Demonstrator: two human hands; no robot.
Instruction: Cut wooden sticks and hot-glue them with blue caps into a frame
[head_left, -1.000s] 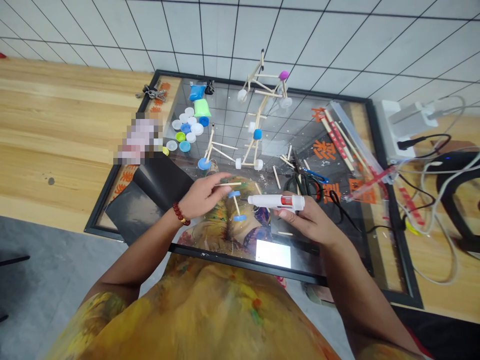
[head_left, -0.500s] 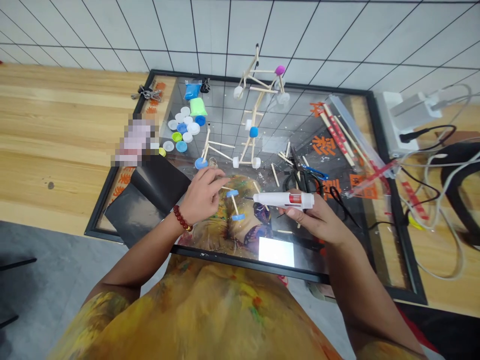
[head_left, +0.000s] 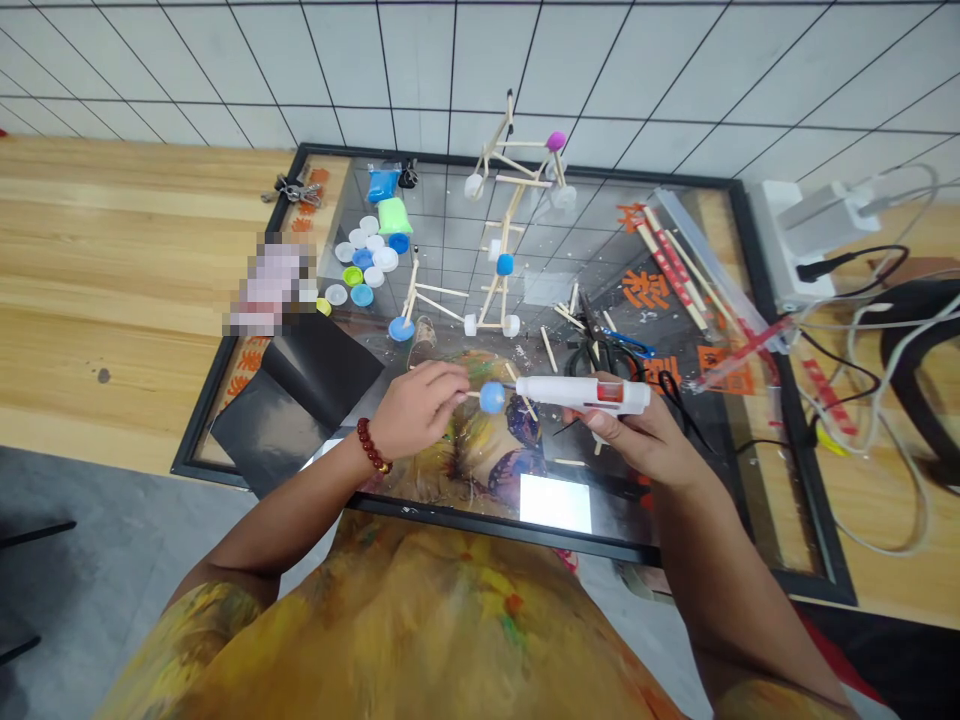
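Observation:
Between the fingertips of my left hand [head_left: 421, 405] is a short thin stick, with a blue bottle cap [head_left: 492, 398] on its right end. The fingers are closed in a pinch. My right hand [head_left: 637, 432] grips a white glue gun [head_left: 583, 395] with a reddish window. Its thin metal tip points left and reaches close to the cap; whether they touch, I cannot tell. Behind my hands stands a stick frame with a blue cap [head_left: 401, 328] and white wheels [head_left: 511, 325]. Farther back is a taller stick model with a pink ball [head_left: 556, 141].
Loose bottle caps [head_left: 373, 275] lie left of the models, near a green packet [head_left: 394, 216]. Black scissors [head_left: 592, 350] and cut sticks lie beyond my right hand. A power strip [head_left: 787, 245] with cables stands at right. Black sheets [head_left: 300, 400] lie at left.
The stick with the blue caps has turned and risen into my left fingers, now showing one cap. My left hand has moved slightly right and down. The glue gun has shifted slightly right.

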